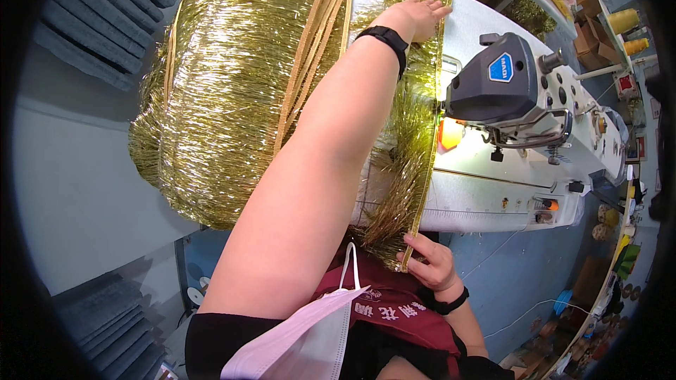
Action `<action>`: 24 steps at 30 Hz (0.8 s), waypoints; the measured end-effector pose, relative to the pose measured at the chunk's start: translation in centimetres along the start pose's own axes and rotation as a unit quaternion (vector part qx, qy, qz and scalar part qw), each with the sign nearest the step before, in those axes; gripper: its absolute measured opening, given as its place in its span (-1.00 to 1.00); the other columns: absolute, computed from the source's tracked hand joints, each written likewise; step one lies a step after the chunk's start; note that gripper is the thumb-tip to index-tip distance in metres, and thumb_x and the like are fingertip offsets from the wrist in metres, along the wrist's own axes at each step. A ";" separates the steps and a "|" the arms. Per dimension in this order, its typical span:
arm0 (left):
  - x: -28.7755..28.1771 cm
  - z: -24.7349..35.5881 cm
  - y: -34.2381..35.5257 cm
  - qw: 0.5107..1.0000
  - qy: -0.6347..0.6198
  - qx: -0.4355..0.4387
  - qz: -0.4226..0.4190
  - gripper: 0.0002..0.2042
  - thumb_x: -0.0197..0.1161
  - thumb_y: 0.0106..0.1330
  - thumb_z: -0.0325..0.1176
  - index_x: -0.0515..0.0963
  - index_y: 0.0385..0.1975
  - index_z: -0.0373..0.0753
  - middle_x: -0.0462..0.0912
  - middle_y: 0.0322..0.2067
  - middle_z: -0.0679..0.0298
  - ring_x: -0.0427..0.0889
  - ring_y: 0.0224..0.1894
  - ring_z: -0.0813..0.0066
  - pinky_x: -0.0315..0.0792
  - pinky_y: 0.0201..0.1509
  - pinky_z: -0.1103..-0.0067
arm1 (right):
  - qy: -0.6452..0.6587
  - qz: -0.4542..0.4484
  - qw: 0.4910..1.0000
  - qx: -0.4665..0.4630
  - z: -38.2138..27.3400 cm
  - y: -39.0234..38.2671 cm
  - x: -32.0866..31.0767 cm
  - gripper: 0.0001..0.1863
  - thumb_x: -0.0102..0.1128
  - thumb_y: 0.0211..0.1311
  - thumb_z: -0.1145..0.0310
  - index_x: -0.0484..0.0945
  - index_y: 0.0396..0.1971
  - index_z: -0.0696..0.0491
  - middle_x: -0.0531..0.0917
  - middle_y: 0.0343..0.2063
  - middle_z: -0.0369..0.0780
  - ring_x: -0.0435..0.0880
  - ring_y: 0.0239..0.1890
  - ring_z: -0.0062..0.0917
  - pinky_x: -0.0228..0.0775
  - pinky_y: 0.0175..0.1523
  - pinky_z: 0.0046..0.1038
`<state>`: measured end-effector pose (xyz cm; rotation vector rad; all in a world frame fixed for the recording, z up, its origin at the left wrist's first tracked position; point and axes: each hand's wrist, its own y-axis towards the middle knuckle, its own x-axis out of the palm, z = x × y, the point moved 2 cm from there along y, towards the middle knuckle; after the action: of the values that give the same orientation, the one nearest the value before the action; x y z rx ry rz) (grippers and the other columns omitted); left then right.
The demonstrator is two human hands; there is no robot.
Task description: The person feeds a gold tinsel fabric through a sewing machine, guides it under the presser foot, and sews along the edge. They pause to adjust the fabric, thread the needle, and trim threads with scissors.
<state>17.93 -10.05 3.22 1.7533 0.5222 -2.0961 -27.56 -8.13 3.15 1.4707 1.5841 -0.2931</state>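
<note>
A strip of gold tinsel fringe trim runs across the white bed of a sewing machine, its braided edge passing by the needle area. My left hand reaches to the far part of the strip and lies on it, fingers stretched out. At the near end, beyond the bed's front edge, my right hand pinches the braided edge between thumb and fingers. Loose strands hang toward my lap. The needle and presser foot are mostly hidden behind the dark machine head.
A large bundle of gold tinsel fringe with tan braided bands fills the left of the table. Grey-blue folded fabric lies at far left. Yellow thread cones stand at right. A pink face mask hangs near my chest.
</note>
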 end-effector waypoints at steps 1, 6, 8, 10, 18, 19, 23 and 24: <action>0.0 0.0 0.0 1.000 0.010 0.002 -0.005 -0.34 0.00 0.49 -0.33 0.01 0.59 0.03 -0.03 0.60 0.26 -0.06 0.63 0.34 -0.02 0.65 0.36 | 0.001 0.003 1.000 -0.001 0.0 0.0 0.0 -0.84 0.53 -0.01 0.45 0.70 -0.42 0.05 0.69 0.03 -0.14 0.80 -0.09 -0.20 0.70 -0.22 -0.40; -0.5 0.3 0.0 0.998 0.061 0.018 -0.026 -0.35 0.00 0.49 -0.35 0.03 0.58 0.03 -0.01 0.60 0.26 -0.03 0.62 0.32 -0.03 0.66 0.32 | 0.004 0.003 1.000 -0.001 0.0 0.1 0.0 -0.84 0.54 -0.01 0.45 0.67 -0.46 0.05 0.70 0.01 -0.14 0.80 -0.09 -0.20 0.70 -0.22 -0.40; -0.6 0.3 -0.1 0.998 0.054 0.014 -0.022 -0.36 0.01 0.48 -0.36 0.06 0.56 0.01 -0.01 0.60 0.26 -0.01 0.62 0.29 0.00 0.65 0.32 | 0.003 0.003 1.000 -0.002 0.0 0.2 0.0 -0.84 0.54 -0.01 0.45 0.66 -0.47 0.06 0.70 0.01 -0.13 0.80 -0.09 -0.20 0.70 -0.22 -0.40; -0.5 0.3 -0.2 0.999 0.029 0.014 -0.007 -0.36 0.01 0.45 -0.39 0.10 0.54 -0.01 0.03 0.59 0.24 0.01 0.61 0.28 0.03 0.64 0.32 | 0.003 0.003 1.000 -0.002 0.0 0.1 0.0 -0.84 0.54 -0.01 0.46 0.66 -0.48 0.06 0.70 0.01 -0.14 0.80 -0.09 -0.20 0.70 -0.22 -0.40; 0.1 -0.3 0.2 1.000 -0.006 0.001 0.017 -0.36 0.01 0.44 -0.38 0.09 0.54 -0.05 0.08 0.57 0.22 0.06 0.60 0.28 0.03 0.64 0.38 | -0.004 0.005 1.000 -0.003 0.0 0.1 0.1 -0.83 0.54 -0.02 0.47 0.66 -0.48 0.07 0.68 0.04 -0.15 0.80 -0.07 -0.21 0.70 -0.19 -0.40; 0.2 -0.3 0.2 1.000 -0.005 0.003 0.019 -0.36 0.00 0.43 -0.39 0.09 0.54 -0.06 0.08 0.57 0.22 0.07 0.59 0.29 0.03 0.64 0.39 | -0.004 0.006 1.000 -0.004 0.0 0.0 0.1 -0.83 0.54 -0.02 0.47 0.66 -0.48 0.07 0.68 0.04 -0.15 0.79 -0.07 -0.22 0.70 -0.19 -0.40; 0.3 -0.4 0.2 0.999 -0.007 0.004 0.031 -0.36 -0.02 0.42 -0.39 0.10 0.53 -0.06 0.10 0.56 0.22 0.08 0.59 0.32 0.03 0.64 0.40 | -0.005 0.004 1.000 -0.005 0.0 0.0 0.1 -0.84 0.54 -0.01 0.46 0.67 -0.46 0.07 0.67 0.05 -0.15 0.79 -0.07 -0.22 0.71 -0.18 -0.40; 0.3 -0.4 0.2 1.000 -0.009 0.001 0.029 -0.36 -0.02 0.42 -0.39 0.10 0.53 -0.05 0.10 0.56 0.22 0.08 0.59 0.32 0.02 0.64 0.40 | -0.006 0.000 1.000 -0.003 0.0 0.0 0.1 -0.84 0.54 -0.01 0.46 0.67 -0.46 0.07 0.67 0.05 -0.15 0.79 -0.06 -0.22 0.71 -0.18 -0.40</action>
<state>18.29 -10.08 2.82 1.7283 0.4591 -2.0720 -27.53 -8.09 3.07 1.4613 1.5750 -0.2969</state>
